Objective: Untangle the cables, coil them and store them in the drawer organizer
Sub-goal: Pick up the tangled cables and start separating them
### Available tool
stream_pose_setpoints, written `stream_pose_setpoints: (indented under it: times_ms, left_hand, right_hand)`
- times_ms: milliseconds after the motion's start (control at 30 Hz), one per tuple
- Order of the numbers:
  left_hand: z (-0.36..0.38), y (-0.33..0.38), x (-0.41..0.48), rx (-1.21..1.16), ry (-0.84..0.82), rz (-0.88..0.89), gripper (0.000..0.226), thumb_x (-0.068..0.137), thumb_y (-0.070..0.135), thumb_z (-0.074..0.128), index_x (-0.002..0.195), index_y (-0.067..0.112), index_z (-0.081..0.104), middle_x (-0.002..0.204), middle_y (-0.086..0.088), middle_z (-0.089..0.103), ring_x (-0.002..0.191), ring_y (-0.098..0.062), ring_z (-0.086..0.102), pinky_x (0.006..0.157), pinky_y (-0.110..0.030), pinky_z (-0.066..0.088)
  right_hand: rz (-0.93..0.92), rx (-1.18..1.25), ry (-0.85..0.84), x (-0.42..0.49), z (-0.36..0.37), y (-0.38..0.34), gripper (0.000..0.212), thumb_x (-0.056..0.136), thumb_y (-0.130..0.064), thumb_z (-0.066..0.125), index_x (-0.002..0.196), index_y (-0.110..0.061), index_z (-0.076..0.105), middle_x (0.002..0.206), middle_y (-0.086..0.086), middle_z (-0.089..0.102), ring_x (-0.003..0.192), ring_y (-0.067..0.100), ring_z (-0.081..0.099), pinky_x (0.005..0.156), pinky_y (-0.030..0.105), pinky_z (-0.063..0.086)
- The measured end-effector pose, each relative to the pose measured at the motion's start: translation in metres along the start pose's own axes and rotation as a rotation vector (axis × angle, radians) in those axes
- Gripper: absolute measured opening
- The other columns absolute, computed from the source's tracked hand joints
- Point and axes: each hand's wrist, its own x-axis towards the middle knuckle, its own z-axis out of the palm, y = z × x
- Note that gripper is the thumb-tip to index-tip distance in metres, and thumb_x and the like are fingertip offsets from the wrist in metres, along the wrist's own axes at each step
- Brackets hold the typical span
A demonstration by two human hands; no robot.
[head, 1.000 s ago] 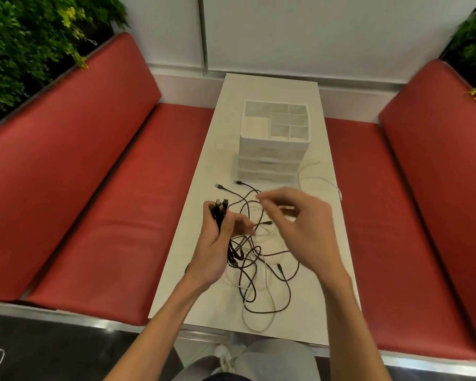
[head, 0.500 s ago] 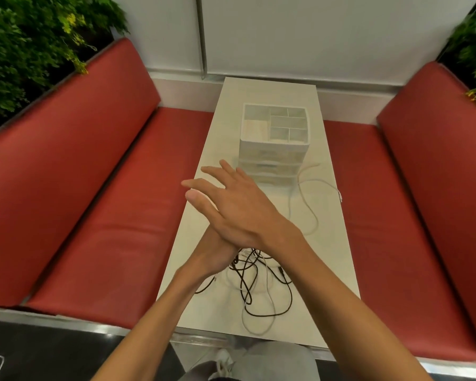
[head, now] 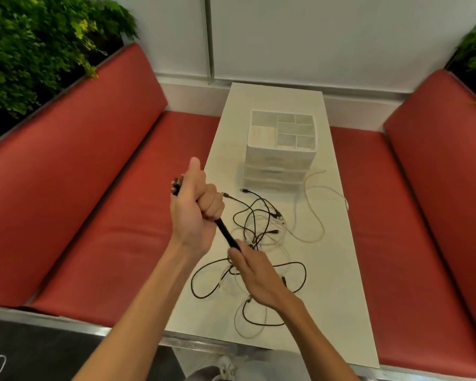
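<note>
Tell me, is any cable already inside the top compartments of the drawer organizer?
No, the open top compartments of the drawer organizer look empty, and the loose cables lie on the table.

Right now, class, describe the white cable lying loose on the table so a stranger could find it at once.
On the long white table stands a white drawer organizer. Just right of its base, the white cable snakes toward the table's right edge. Unlike the black cables beside it, it lies mostly apart from the tangle.
</note>
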Motion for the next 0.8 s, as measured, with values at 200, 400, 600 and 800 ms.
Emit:
stream_pose_setpoints:
  times_ms: [200, 400, 600, 800]
  left_hand:
    - [0.007, -0.017, -0.008, -0.288, -0.038, -0.133, 0.063, 0.105, 0.055, 0.050, 0.061, 0.024, 0.015, 0.050, 0.008, 0.007, 0.046, -0.012, 0.001, 0.045, -0.031, 0.006]
    - [0.000, -0.034, -0.017, -0.162, -0.052, -0.122, 0.063, 0.106, 0.057, 0.049, 0.066, 0.020, 0.018, 0.058, 0.003, 0.010, 0.054, -0.014, 0.007, 0.054, -0.036, 0.012]
    - [-0.021, -0.022, -0.015, -0.172, -0.010, -0.066, 0.063, 0.108, 0.058, 0.046, 0.068, 0.022, 0.014, 0.060, 0.003, 0.008, 0.055, -0.014, 0.003, 0.056, -0.037, 0.008]
    - [-0.046, -0.004, -0.020, -0.025, 0.002, -0.079, 0.063, 0.107, 0.057, 0.050, 0.068, 0.023, 0.014, 0.059, 0.005, 0.007, 0.051, -0.012, 0.002, 0.050, -0.036, 0.005]
  right_hand:
    - [-0.031, 0.064, 0.054, -0.007, -0.012, 0.001, 0.036, 0.114, -0.052, 0.037, 0.099, -0.023, 0.053, 0.078, -0.004, 0.055, 0.072, 0.008, 0.047, 0.070, 0.039, 0.044]
    - [-0.029, 0.218, 0.174, 0.004, -0.032, -0.044, 0.058, 0.109, -0.064, 0.032, 0.091, -0.015, 0.055, 0.077, 0.005, 0.061, 0.073, 0.026, 0.054, 0.070, 0.040, 0.045]
    - [-0.072, -0.034, -0.073, 0.011, -0.028, -0.031, 0.042, 0.110, -0.062, 0.043, 0.090, -0.025, 0.045, 0.074, -0.001, 0.053, 0.064, 0.010, 0.043, 0.063, 0.030, 0.037]
    - [0.060, 0.114, -0.179, 0.001, -0.033, 0.019, 0.056, 0.117, -0.054, 0.029, 0.099, -0.020, 0.070, 0.107, -0.004, 0.072, 0.106, 0.017, 0.065, 0.102, 0.033, 0.046]
